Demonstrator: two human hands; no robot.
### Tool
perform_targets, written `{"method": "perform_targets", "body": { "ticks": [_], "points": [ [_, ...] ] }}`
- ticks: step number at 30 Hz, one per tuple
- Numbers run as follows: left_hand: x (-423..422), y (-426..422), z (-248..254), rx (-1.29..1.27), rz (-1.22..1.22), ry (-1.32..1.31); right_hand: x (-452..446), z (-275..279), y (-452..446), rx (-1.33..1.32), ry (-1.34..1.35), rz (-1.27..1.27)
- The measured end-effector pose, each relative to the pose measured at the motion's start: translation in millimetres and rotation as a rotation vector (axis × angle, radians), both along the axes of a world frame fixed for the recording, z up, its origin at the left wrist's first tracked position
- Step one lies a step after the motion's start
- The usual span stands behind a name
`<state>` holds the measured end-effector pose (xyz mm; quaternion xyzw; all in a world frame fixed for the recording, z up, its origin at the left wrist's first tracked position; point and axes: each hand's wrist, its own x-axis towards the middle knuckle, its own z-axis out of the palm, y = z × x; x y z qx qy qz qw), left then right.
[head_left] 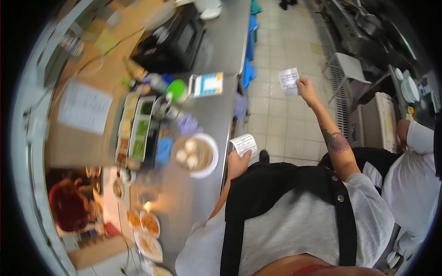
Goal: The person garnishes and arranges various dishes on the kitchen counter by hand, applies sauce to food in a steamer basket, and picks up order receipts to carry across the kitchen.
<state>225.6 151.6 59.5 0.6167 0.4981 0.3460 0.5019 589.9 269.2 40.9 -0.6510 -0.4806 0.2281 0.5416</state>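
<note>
My right hand (pixel 309 91), on an outstretched arm, pinches a small printed paper slip (pixel 288 81) over the tiled floor. Nearer my body, at the edge of the steel counter, my left hand (pixel 239 163) is closed on a second printed slip (pixel 245 143), which curls at its top. Just left of that hand stands a round bowl (pixel 215 158) with a pale rim and several whitish round pieces (pixel 188 155) in it. The lettering on both slips is too small to read.
Left along the steel counter (pixel 184 193) are food trays (pixel 138 131), purple gloves (pixel 189 124), a green-lidded tub (pixel 176 90) and filled plates (pixel 148 245). A co-worker in white (pixel 414 184) stands at right, near a stool (pixel 347 69) and a floor drain (pixel 338 69).
</note>
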Motion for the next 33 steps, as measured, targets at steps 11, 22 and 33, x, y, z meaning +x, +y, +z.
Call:
{"method": "perform_targets", "body": {
  "ticks": [11,22,33],
  "points": [
    [302,330,43,0.225,-0.201,0.087,299,54,219,0.113,0.386,-0.395],
    [282,493,-260,-0.484,-0.441,1.017,526,69,549,0.086,0.393,-0.236],
    [497,817,-296,-0.561,-0.357,0.864,668,58,923,0.063,0.362,-0.202]
  ]
}}
